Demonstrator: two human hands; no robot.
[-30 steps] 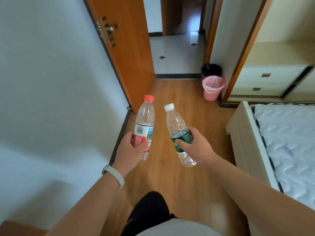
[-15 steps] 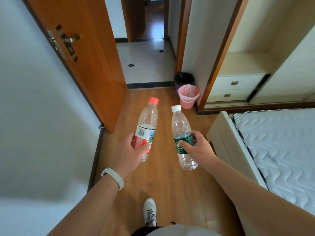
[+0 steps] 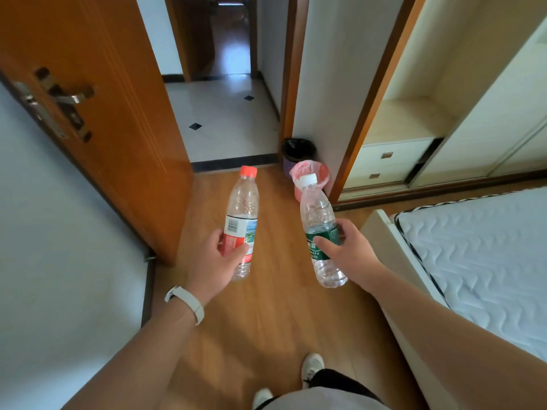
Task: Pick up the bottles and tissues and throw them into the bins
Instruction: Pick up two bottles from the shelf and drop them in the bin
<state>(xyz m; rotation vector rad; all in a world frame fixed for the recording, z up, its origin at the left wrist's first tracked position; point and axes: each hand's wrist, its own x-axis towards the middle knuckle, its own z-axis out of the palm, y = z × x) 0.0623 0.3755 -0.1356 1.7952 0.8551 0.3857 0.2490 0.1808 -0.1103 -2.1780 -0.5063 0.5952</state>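
Note:
My left hand (image 3: 217, 263) grips a clear empty bottle with a red cap and red label (image 3: 243, 214), held upright over the wooden floor. My right hand (image 3: 350, 253) grips a clear bottle with a white cap and green label (image 3: 318, 220), tilted slightly left. Ahead on the floor by the wall stand a pink bin with a pink liner (image 3: 321, 173), partly hidden behind the white-capped bottle, and a dark bin with a black liner (image 3: 297, 150) just behind it. No tissues are in view.
An orange door (image 3: 97, 113) stands open at the left, with a tiled hallway beyond it. A bed with a white mattress (image 3: 479, 261) fills the right side. A wardrobe with drawers (image 3: 390, 161) is at the back right. My shoes (image 3: 310, 368) show at the bottom.
I have walked forward along the floor; the door and both bins are closer. Both hands keep their bottles, and the white-capped bottle now overlaps the pink bin.

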